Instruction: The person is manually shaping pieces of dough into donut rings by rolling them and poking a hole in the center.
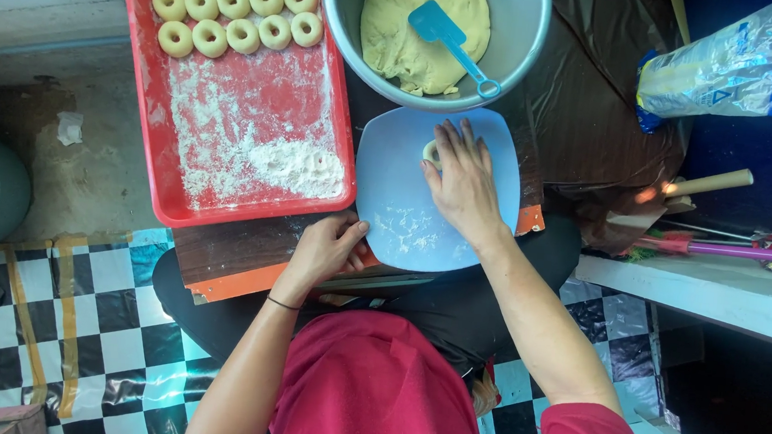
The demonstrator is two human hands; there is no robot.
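Pressing flat, the right hand (464, 185) lies palm down with fingers spread on a pale blue board (395, 213), covering most of a small dough ring (431, 151) that peeks out at its 9 o'clock side; the grip is open, pinching nothing. The left hand (328, 247) holds the board's edge at about 8 o'clock, its grip closed on the rim with the thumb on top. A dusting of flour sits on the board near 6 o'clock.

At 10 o'clock from the board, just beside it, lies a red tray (158, 135) with nine shaped dough rings (237, 14) in two rows along its far end and a heap of flour (298, 166) at its near right corner. At 12 o'clock stands a grey bowl (528, 44) holding a mass of dough (420, 22) and a blue scoop (450, 40). Board and tray rest on a dark wooden surface (236, 251) across the person's lap. A plastic bag (719, 69) lies at 2 o'clock, well apart.
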